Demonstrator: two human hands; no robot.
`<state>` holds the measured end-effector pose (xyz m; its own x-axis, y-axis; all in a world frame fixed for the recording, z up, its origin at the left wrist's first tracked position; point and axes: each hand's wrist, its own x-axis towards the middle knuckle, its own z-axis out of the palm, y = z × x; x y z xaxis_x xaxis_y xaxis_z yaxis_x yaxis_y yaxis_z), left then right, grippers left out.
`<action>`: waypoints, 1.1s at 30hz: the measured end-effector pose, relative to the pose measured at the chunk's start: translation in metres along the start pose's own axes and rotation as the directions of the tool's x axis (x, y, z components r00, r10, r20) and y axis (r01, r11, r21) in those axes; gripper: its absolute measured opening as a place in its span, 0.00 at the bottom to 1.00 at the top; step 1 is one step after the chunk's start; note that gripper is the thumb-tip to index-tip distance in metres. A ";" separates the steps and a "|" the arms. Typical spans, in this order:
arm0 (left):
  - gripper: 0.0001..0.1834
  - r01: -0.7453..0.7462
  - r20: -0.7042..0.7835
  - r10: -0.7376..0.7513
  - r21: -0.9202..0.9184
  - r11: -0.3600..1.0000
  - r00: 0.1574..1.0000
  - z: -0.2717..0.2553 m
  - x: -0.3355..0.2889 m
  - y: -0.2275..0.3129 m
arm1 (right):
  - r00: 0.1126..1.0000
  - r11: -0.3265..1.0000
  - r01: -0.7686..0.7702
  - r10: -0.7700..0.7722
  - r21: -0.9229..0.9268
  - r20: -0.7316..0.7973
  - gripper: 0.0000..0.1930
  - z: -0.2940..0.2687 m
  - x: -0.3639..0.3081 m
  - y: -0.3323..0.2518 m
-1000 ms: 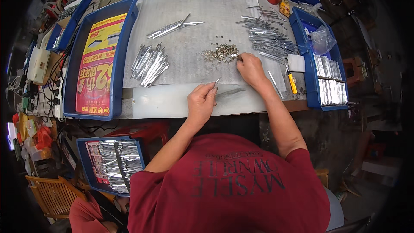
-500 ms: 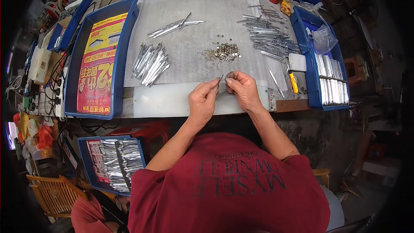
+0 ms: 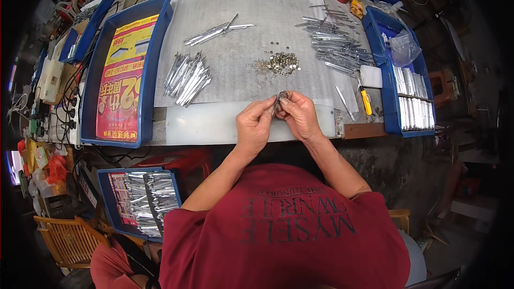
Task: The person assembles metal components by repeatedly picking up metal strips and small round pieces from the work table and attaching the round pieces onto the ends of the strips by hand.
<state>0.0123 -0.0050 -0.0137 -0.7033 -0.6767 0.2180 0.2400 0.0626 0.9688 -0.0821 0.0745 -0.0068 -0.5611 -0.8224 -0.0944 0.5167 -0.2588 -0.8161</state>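
Just above the near edge of the work surface, my left hand (image 3: 254,124) pinches a thin, dark-looking metal piece (image 3: 277,104) between thumb and fingers. My right hand (image 3: 301,116) is closed at the same piece, fingertips touching or nearly touching those of the left; whatever else it holds is too small and hidden to name. Beyond the hands lies a heap of small round metal parts (image 3: 284,63), gold and silver. A pile of narrow silver metal strips (image 3: 187,78) is to the left, and a larger pile of strips (image 3: 337,45) to the right.
A white translucent board (image 3: 201,126) lies beneath the hands. Right of them are a yellow-handled screwdriver (image 3: 365,101), a white block (image 3: 370,76) and a blue tray (image 3: 392,120) of strips. Another blue tray (image 3: 144,120) stands left; a strip-filled tray (image 3: 115,225) sits lower, by a person's leg (image 3: 107,265).
My two hands have come together; the fingertips, apart before, now meet at the metal piece. The right hand has shifted slightly left. The piles look unchanged.
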 end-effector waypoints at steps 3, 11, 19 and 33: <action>0.09 -0.059 -0.027 0.060 0.038 0.998 0.998 0.003 0.001 0.003 | 0.997 0.996 0.033 -0.039 -0.083 -0.072 0.08 0.001 -0.002 0.005; 0.09 -0.026 -0.029 0.028 0.063 0.998 0.999 0.005 0.002 0.001 | 0.981 0.947 0.112 -0.154 -0.301 -0.118 0.11 0.012 -0.004 0.003; 0.09 -0.088 -0.032 0.090 0.059 0.994 0.995 0.009 0.003 0.002 | 0.985 0.925 0.112 -0.151 -0.363 -0.082 0.11 0.005 -0.001 -0.001; 0.10 0.039 -0.018 -0.040 -0.059 0.997 0.999 0.010 -0.001 -0.001 | 0.967 0.889 0.150 -0.223 -0.432 -0.122 0.12 0.010 0.000 0.000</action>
<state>0.0062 0.0029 -0.0142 -0.7003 -0.6915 0.1769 0.2517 -0.0073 0.9678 -0.0760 0.0695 -0.0011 -0.7367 -0.6759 0.0209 0.0959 -0.1350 -0.9862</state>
